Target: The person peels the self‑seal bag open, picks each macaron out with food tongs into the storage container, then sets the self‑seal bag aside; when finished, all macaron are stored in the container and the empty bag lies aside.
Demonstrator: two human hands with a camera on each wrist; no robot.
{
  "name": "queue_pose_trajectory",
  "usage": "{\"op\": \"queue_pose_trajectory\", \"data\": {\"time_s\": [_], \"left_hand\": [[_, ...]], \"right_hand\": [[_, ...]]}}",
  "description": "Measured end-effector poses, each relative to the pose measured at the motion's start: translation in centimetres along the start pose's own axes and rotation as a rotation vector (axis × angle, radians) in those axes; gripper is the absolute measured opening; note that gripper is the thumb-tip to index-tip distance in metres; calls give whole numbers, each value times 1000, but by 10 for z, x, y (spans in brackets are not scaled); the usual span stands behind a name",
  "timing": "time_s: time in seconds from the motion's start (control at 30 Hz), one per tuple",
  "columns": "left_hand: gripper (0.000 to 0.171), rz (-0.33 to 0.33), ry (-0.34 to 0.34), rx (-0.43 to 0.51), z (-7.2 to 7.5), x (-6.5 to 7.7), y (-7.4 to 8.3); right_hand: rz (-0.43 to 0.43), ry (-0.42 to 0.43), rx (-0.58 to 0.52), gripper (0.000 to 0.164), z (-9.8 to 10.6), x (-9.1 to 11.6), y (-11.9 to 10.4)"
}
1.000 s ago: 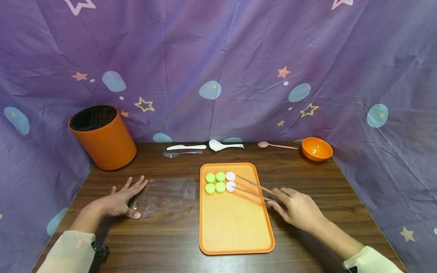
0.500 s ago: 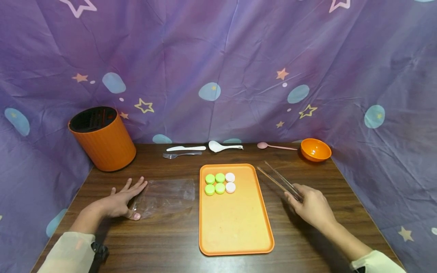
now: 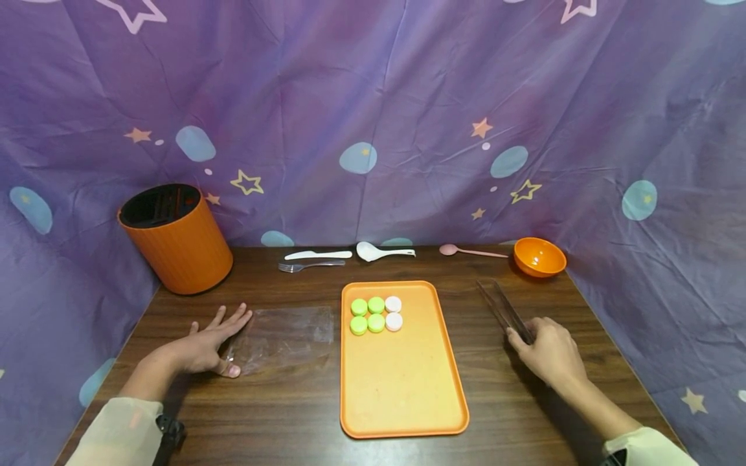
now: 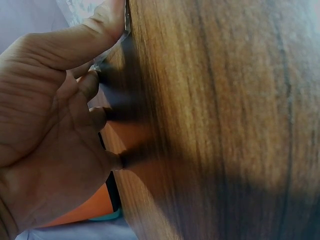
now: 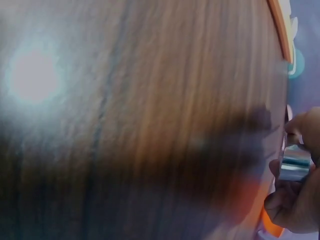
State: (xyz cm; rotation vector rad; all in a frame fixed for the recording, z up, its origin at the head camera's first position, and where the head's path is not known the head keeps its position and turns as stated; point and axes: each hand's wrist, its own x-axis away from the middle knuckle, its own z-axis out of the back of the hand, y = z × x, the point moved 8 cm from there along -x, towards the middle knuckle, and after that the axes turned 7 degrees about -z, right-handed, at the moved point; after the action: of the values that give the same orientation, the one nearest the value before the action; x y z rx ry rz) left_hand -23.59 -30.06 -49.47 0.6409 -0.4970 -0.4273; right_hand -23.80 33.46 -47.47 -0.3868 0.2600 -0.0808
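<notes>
My right hand [image 3: 550,353] grips metal tongs [image 3: 502,309] to the right of the orange tray [image 3: 402,388], their tips pointing toward the back of the table. In the right wrist view the shiny bent end of the tongs [image 5: 295,162] shows between fingers and thumb. On the tray stand green round pieces [image 3: 376,322] in two rows, with two white ones [image 3: 394,321] at their right end. My left hand [image 3: 204,343] rests with fingers spread at the left edge of a clear plastic bag [image 3: 291,336] lying flat on the table; its thumb [image 4: 95,37] presses the near corner.
An orange knife block [image 3: 183,252] stands at the back left. Along the back edge lie a white knife [image 3: 317,255], a clear fork [image 3: 311,265], a white ladle [image 3: 370,252] and a pink spoon [image 3: 472,250]. An orange bowl [image 3: 539,257] sits at the back right.
My right hand has drawn the tongs away from the white pieces, off the tray to the right. The tongs' arms stand closer together now. The left hand and bag have stayed put.
</notes>
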Motion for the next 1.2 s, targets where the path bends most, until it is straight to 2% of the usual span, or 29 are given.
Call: {"op": "queue_pose_trajectory", "data": {"time_s": [0.3,0.57,0.8,0.87,1.03,1.2], "left_hand": [[126,-3,2,-2,1,1,0],[127,4,0,-19,3,3,0],[129,15,-15,-20,5,2,0],[129,16,-19,-14,5,2,1],[130,2,-7,-5,8,2,5],[134,-23,24,22,11,2,9]], "right_hand": [[-79,-90,51,45,-11,-2,12],[-52,-96,82,46,-15,-1,8],[-47,-98,103,54,-13,0,8],[-51,-87,110,58,-12,1,8],[-34,1,106,70,-2,-1,1],[68,90,68,69,8,-1,-21]]}}
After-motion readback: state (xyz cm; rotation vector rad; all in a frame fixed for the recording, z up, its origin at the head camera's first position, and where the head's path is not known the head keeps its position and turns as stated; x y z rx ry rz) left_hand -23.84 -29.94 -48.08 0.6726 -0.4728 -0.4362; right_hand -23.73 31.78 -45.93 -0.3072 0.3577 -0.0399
